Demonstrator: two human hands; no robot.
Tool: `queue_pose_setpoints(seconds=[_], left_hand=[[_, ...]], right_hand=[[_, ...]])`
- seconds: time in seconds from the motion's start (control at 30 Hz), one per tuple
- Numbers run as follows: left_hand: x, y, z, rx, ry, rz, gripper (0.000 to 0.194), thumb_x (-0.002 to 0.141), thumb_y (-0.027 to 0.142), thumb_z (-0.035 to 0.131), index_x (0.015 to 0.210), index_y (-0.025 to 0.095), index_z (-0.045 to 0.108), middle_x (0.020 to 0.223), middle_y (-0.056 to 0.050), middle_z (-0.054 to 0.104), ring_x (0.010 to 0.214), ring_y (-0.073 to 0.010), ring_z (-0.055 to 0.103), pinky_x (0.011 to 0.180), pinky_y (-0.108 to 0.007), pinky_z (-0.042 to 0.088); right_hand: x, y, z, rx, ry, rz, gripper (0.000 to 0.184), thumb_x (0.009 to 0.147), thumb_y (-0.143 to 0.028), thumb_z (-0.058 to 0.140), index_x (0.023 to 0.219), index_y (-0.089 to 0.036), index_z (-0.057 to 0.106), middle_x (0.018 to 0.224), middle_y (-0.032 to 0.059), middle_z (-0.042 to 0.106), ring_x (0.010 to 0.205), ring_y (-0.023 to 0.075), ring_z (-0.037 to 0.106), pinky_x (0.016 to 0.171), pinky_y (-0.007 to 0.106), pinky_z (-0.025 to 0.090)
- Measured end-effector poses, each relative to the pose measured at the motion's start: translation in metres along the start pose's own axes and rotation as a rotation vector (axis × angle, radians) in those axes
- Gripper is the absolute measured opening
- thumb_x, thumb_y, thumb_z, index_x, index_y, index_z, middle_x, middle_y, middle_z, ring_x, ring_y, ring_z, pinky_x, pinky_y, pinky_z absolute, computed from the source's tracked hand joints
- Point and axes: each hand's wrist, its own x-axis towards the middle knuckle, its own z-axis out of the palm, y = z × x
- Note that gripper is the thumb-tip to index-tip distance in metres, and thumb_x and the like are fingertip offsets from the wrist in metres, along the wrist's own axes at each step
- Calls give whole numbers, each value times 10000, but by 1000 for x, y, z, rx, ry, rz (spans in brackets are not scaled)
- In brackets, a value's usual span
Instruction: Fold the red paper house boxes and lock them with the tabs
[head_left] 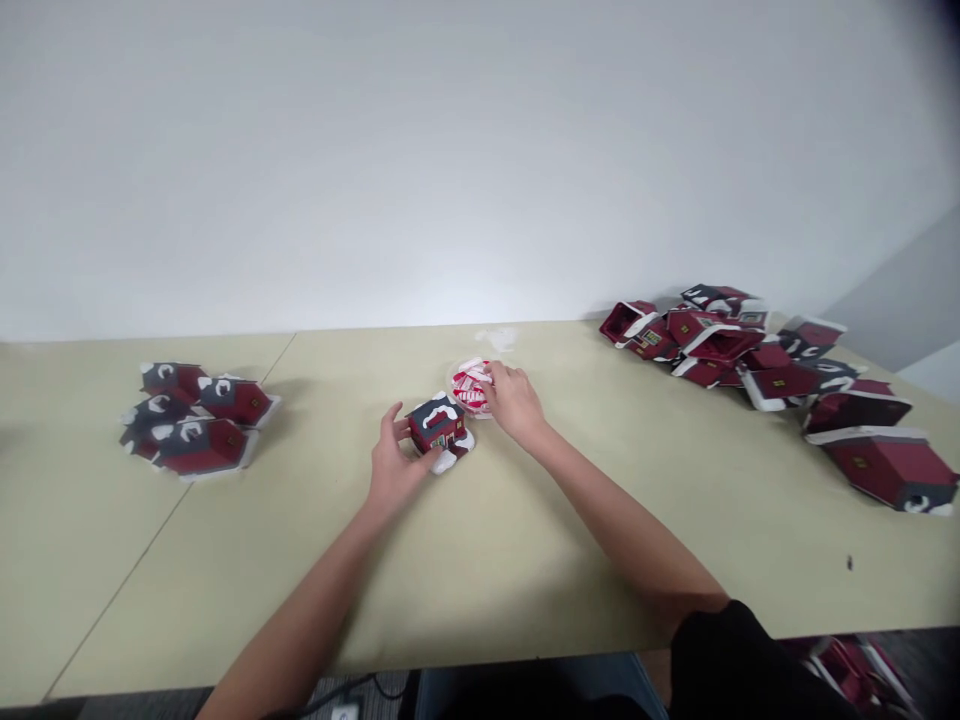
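A long pale olive bench [480, 580], built from two panels that meet at a diagonal seam, runs across the view below a plain white wall [480, 150]. Toward its right end lies a large, loose heap of dark red paper house models [750, 370], many tipped over or lying with their open undersides showing, all with grey roofs and white trim. More red house pieces [855, 675] show on the floor beyond the bench's near edge, at the lower right. Toward the left end sits a smaller, tighter group of red houses [196, 420], standing on their white bases with their grey roofs up.

Near the middle of the bench, the left hand [394, 465] is partly open, its fingers curved around the side of a small red house model [436, 425] and touching it. The model has a grey roof edged with white and sits on a white base [454, 455]. Just beyond it, the right hand [514, 400] is bent downward, with its fingers resting on the edge of a round clear dish [472, 388] filled with red and white paper scraps. Whether those fingers have hold of anything cannot be told. A small white scrap [496, 340] lies on the bench just behind the dish
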Motion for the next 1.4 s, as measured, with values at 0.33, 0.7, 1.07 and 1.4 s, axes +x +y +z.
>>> queue_pose_setpoints(seconds=[0.33, 0.7, 1.07, 1.4], left_hand=[[-10, 17, 2, -43, 71, -51, 821, 639, 449, 820, 1329, 222, 437, 1071, -94, 681, 830, -213, 669, 683, -313, 521], [-18, 21, 7, 23, 104, -11, 835, 606, 496, 835, 1298, 219, 459, 1001, -57, 663, 748, -178, 639, 668, -308, 523], [-23, 25, 11, 69, 106, 66, 780, 597, 484, 838, 1235, 201, 490, 975, -49, 663, 753, -174, 630, 711, -326, 530], [-25, 24, 13, 81, 100, 97, 762, 598, 483, 835, 1224, 202, 505, 982, -51, 671, 741, -172, 637, 695, -312, 535]], right_hand=[[-72, 0, -8, 309, 338, -376, 183, 958, -253, 533, 1092, -204, 648, 968, 72, 717, 890, 215, 663, 787, 346, 545], [-90, -6, 14, 204, 454, -450, 159, 952, -225, 571, 1044, -174, 690, 913, 96, 697, 808, 202, 662, 749, 333, 564], [-97, -12, 14, 286, 413, -469, 189, 956, -212, 558, 1071, -175, 704, 917, 99, 673, 832, 187, 676, 742, 299, 601], [-100, -17, 19, 553, 452, -355, 153, 941, -272, 601, 1012, -239, 733, 950, 71, 694, 925, 191, 703, 835, 325, 612]])
